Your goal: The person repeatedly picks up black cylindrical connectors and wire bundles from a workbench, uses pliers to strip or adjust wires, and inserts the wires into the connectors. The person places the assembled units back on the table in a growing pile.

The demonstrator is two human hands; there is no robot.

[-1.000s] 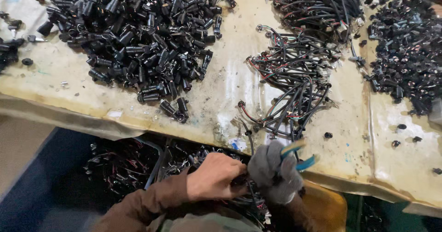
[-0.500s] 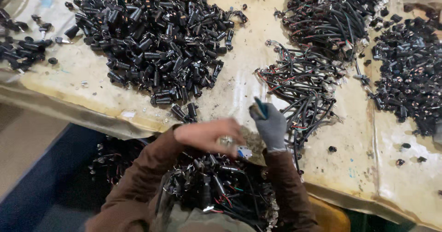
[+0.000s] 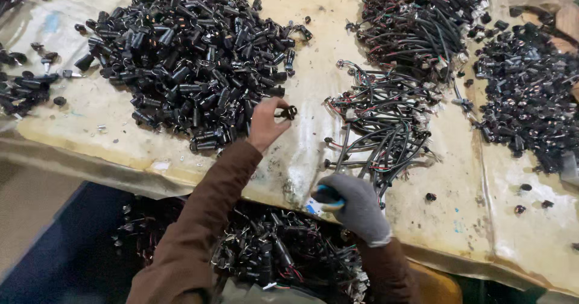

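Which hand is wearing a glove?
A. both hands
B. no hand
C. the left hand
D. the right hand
D: the right hand is in a grey glove and grips a blue-handled tool, while the left hand is bare and pinches a small black part.

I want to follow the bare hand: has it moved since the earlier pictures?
Yes. The left hand went from the near table edge forward to the pile of black cylinders, its fingers pinching a small black part.
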